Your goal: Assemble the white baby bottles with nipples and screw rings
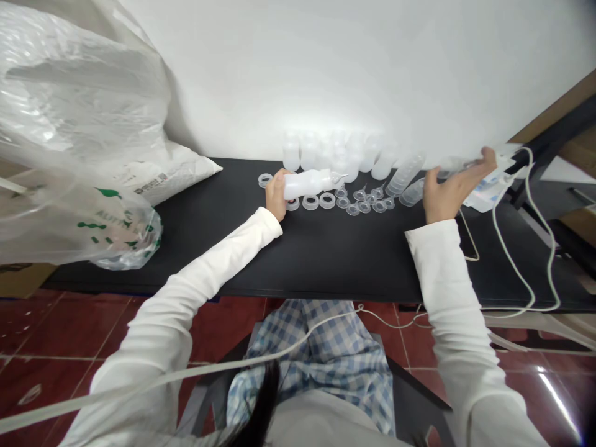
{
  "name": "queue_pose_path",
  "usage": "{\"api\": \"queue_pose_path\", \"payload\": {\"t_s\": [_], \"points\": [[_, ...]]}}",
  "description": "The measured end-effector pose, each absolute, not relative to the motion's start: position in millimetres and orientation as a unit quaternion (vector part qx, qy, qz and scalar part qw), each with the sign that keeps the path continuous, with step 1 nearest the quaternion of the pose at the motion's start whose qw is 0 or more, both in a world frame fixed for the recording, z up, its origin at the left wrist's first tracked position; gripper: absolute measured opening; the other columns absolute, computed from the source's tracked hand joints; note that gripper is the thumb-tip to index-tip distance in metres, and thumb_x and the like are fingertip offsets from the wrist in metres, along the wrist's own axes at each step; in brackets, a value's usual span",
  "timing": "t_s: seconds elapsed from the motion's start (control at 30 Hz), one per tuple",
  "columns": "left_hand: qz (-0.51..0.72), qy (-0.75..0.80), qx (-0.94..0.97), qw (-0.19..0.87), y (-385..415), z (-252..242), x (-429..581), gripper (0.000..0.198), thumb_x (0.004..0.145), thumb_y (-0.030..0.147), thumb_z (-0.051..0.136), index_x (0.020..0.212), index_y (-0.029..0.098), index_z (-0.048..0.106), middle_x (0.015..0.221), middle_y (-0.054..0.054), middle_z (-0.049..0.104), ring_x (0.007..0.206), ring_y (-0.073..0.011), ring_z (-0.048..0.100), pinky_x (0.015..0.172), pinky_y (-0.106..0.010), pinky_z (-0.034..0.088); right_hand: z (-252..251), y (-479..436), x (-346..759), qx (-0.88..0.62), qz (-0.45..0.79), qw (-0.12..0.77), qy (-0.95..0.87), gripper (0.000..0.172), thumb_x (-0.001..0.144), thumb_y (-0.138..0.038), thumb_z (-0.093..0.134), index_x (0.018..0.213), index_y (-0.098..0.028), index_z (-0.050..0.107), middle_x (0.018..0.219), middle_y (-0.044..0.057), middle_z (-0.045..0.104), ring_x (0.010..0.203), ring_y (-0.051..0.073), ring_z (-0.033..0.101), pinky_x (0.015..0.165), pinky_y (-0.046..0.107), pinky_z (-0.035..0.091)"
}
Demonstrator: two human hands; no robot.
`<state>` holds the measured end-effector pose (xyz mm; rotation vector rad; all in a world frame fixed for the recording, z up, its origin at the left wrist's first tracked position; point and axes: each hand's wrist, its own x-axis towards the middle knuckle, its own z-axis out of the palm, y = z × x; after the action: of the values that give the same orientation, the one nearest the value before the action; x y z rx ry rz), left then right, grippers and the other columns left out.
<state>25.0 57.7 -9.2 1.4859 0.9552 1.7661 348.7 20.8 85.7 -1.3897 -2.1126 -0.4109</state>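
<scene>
My left hand point(278, 196) is wrapped round the base of a white bottle point(305, 184), which lies sideways in the air with a clear pointed nozzle point(336, 179) at its right end. Below the bottle, white rings point(327, 200) rest on the black table, with another ring point(265, 180) to the left. Several clear nozzle pieces point(364, 207) are grouped to their right. My right hand point(447, 192) is raised with thumb and fingers spread, beside clear stacked cups point(412, 192). Nothing can be made out in its grasp.
Upright white bottles point(292, 152) line the wall behind. Large plastic bags point(125, 236) cover the left of the black table point(349, 261). A white cable point(512, 261) loops over the right side, near a blue-and-white packet point(487, 192). Another cable crosses my lap.
</scene>
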Motion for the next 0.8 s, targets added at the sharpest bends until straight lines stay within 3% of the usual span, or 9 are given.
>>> {"api": "queue_pose_path", "payload": {"t_s": [0.13, 0.23, 0.37, 0.43, 0.53, 0.6, 0.7, 0.8], "points": [[0.662, 0.367, 0.573, 0.315, 58, -9, 24, 0.067, 0.084, 0.088, 0.038, 0.078, 0.023, 0.056, 0.055, 0.001, 0.047, 0.042, -0.0108, 0.042, 0.039, -0.026, 0.033, 67, 26, 354, -0.533, -0.142, 0.278, -0.787, 0.033, 0.1, -0.046, 0.047, 0.114, -0.019, 0.061, 0.107, 0.019, 0.055, 0.111, 0.034, 0.048, 0.092, 0.052, 0.041], [0.649, 0.362, 0.595, 0.306, 58, -10, 22, 0.067, 0.087, 0.086, 0.034, 0.08, 0.024, 0.056, 0.056, 0.002, 0.046, 0.043, -0.0113, 0.043, 0.043, -0.027, 0.036, 45, 40, 369, -0.647, -0.136, 0.305, -0.685, 0.034, 0.099, -0.043, 0.046, 0.117, -0.017, 0.059, 0.11, 0.023, 0.055, 0.113, 0.037, 0.048, 0.093, 0.059, 0.038], [0.638, 0.363, 0.613, 0.293, 57, -12, 21, 0.066, 0.091, 0.084, 0.029, 0.083, 0.024, 0.056, 0.058, 0.002, 0.047, 0.046, -0.0126, 0.046, 0.05, -0.03, 0.041, 31, 52, 377, -0.747, -0.177, 0.349, -0.537, 0.052, 0.088, -0.046, 0.06, 0.13, -0.016, 0.056, 0.133, 0.028, 0.049, 0.12, 0.046, 0.047, 0.094, 0.07, 0.035], [0.633, 0.372, 0.623, 0.269, 56, -12, 21, 0.067, 0.091, 0.084, 0.028, 0.082, 0.024, 0.057, 0.061, 0.001, 0.05, 0.051, -0.0139, 0.049, 0.054, -0.031, 0.044, 32, 49, 369, -0.703, -0.207, 0.397, -0.552, 0.054, 0.092, -0.048, 0.055, 0.135, -0.016, 0.054, 0.14, 0.028, 0.047, 0.123, 0.044, 0.046, 0.098, 0.068, 0.035], [0.618, 0.378, 0.658, 0.206, 52, -8, 21, 0.067, 0.091, 0.082, 0.029, 0.082, 0.023, 0.059, 0.072, -0.003, 0.061, 0.064, -0.0177, 0.058, 0.063, -0.035, 0.049, 34, 38, 342, -0.554, -0.189, 0.437, -0.682, 0.05, 0.102, -0.046, 0.033, 0.132, -0.014, 0.056, 0.125, 0.02, 0.058, 0.12, 0.036, 0.053, 0.101, 0.059, 0.039], [0.599, 0.369, 0.691, 0.167, 48, -6, 21, 0.067, 0.091, 0.081, 0.029, 0.087, 0.023, 0.061, 0.082, -0.006, 0.068, 0.072, -0.0201, 0.064, 0.068, -0.037, 0.052, 33, 29, 320, -0.444, -0.121, 0.364, -0.81, 0.054, 0.103, -0.05, 0.028, 0.135, -0.017, 0.056, 0.12, 0.016, 0.064, 0.114, 0.032, 0.058, 0.1, 0.053, 0.042], [0.556, 0.351, 0.742, 0.13, 43, -4, 22, 0.069, 0.09, 0.081, 0.032, 0.099, 0.022, 0.064, 0.095, -0.01, 0.074, 0.082, -0.0224, 0.071, 0.072, -0.037, 0.056, 28, 20, 291, -0.381, -0.046, 0.3, -0.874, 0.069, 0.098, -0.061, 0.041, 0.151, -0.016, 0.042, 0.129, 0.018, 0.064, 0.113, 0.033, 0.059, 0.095, 0.047, 0.045], [0.529, 0.327, 0.775, 0.11, 41, -4, 23, 0.069, 0.088, 0.082, 0.035, 0.104, 0.021, 0.065, 0.102, -0.011, 0.075, 0.092, -0.024, 0.074, 0.077, -0.038, 0.058, 24, 16, 279, -0.372, -0.013, 0.296, -0.88, 0.065, 0.1, -0.063, 0.039, 0.145, -0.018, 0.05, 0.123, 0.017, 0.069, 0.104, 0.03, 0.063, 0.092, 0.045, 0.047]]}}
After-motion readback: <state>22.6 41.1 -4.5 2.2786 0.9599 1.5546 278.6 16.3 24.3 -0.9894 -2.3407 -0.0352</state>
